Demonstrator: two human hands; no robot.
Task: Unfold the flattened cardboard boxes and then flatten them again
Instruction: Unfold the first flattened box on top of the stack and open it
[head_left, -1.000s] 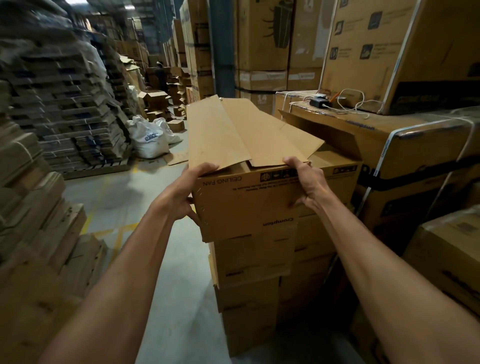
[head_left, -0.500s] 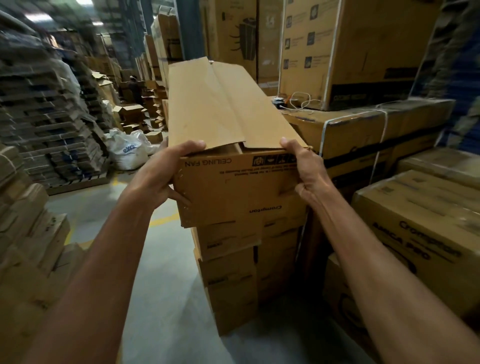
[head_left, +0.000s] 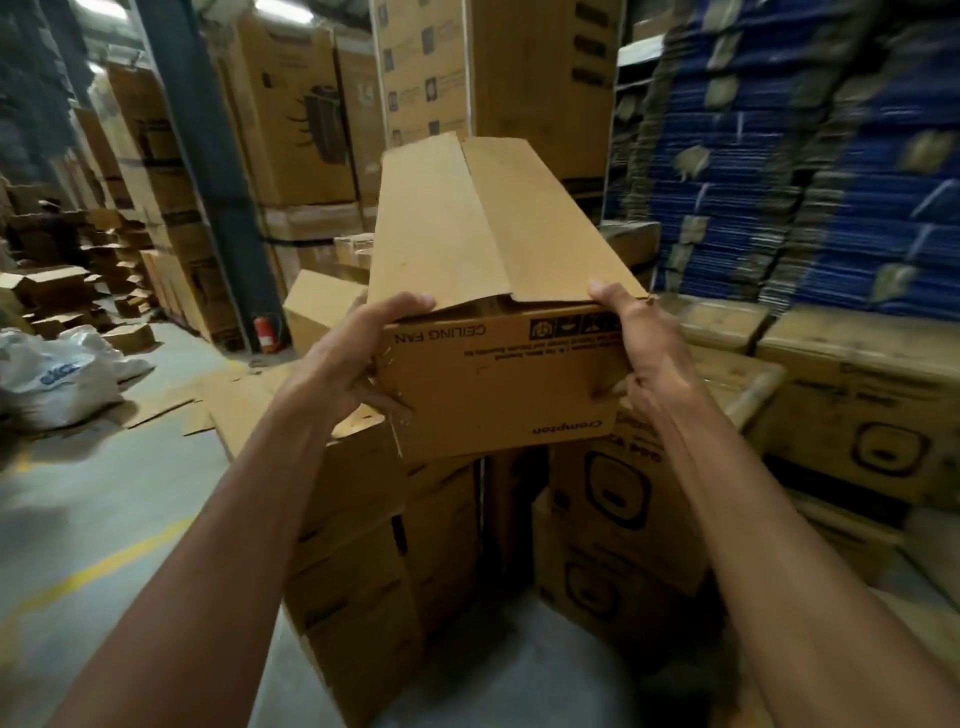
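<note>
Between the two hands sits an unfolded cardboard box (head_left: 498, 379), held up in front of the chest. Left hand (head_left: 345, 364) grips its left end, fingers curled over the top flap; right hand (head_left: 641, 353) grips the right end likewise.

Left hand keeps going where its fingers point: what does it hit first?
The box itself: the left hand grips its near left corner, fingers pointing right over the top flap. Along that edge it would probably next meet the right hand at the other corner.
</note>
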